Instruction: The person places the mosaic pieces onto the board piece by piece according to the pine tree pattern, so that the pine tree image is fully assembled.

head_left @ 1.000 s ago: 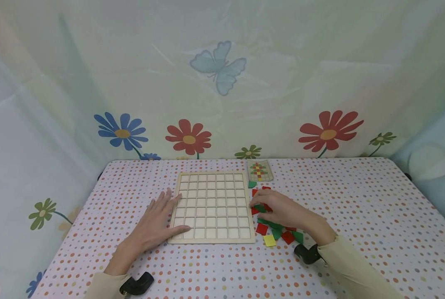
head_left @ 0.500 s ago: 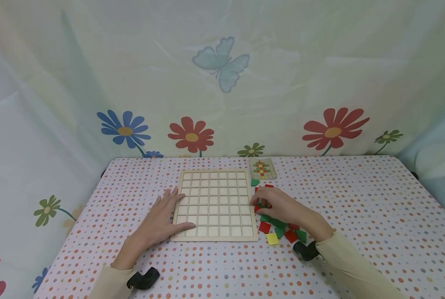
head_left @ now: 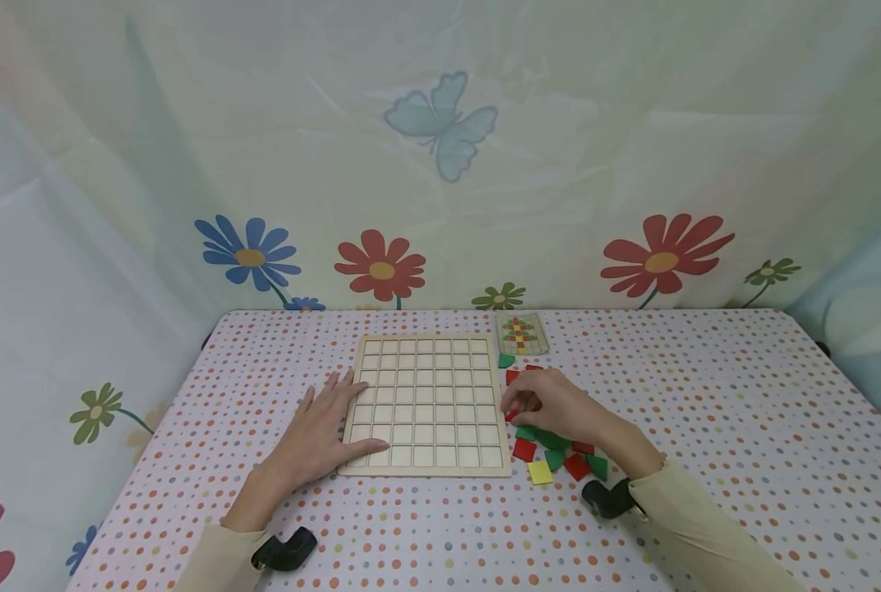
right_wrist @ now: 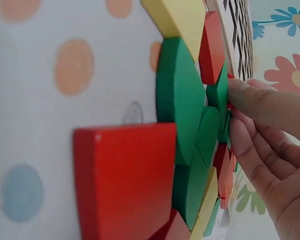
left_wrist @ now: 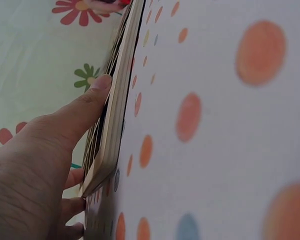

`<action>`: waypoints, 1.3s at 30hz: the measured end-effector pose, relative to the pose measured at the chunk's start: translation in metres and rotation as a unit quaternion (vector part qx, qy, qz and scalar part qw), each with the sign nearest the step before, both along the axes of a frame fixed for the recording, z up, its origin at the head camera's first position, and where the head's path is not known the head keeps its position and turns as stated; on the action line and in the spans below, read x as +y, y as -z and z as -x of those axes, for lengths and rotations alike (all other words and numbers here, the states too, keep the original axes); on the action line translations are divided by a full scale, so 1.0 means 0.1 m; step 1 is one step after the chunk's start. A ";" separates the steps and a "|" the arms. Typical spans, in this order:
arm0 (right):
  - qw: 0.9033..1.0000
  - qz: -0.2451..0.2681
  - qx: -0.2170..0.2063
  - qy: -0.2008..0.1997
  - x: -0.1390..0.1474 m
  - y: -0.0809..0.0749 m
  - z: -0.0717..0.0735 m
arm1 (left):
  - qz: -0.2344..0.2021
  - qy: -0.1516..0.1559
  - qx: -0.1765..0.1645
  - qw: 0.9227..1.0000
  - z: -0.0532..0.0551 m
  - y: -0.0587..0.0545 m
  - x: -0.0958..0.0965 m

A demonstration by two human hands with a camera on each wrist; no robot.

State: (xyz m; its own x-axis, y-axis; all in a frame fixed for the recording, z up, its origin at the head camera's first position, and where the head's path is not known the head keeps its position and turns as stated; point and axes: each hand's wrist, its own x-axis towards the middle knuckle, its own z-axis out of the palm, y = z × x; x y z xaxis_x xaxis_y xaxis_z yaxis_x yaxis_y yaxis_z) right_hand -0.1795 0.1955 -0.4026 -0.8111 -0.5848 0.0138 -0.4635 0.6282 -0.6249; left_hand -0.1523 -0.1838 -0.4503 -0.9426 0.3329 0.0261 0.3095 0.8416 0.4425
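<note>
A wooden grid board (head_left: 435, 472) with square cells lies flat on the table. My left hand (head_left: 316, 432) rests at its left side, thumb and index finger over the frame; in the left wrist view the thumb (left_wrist: 82, 107) lies on the rim. My right hand (head_left: 559, 407) is over a pile of wooden tiles beside the board's right edge, fingers bent. In the right wrist view its thumb and fingertips are at a small red tile (right_wrist: 230, 106) and green pieces (right_wrist: 187, 100); whether they pinch one is hidden.
A pattern card (head_left: 522, 333) with a red, green and yellow tree design lies beyond the tiles. A yellow square tile (head_left: 540, 473) and red square tiles (head_left: 577, 467) lie at the pile's near side. A dotted cloth (head_left: 440, 534) covers the table; a flowered curtain (head_left: 559, 164) hangs behind.
The head view has shifted slightly. My right hand's fingers have shifted a little among the tiles, and a green piece seen near its fingertips earlier is out of sight. My left hand stays at the board.
</note>
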 end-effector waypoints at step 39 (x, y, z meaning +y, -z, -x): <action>0.998 0.048 0.026 0.021 -0.86 -0.12 0.79 | 0.040 -0.007 -0.011 0.999 0.01 0.02 -0.01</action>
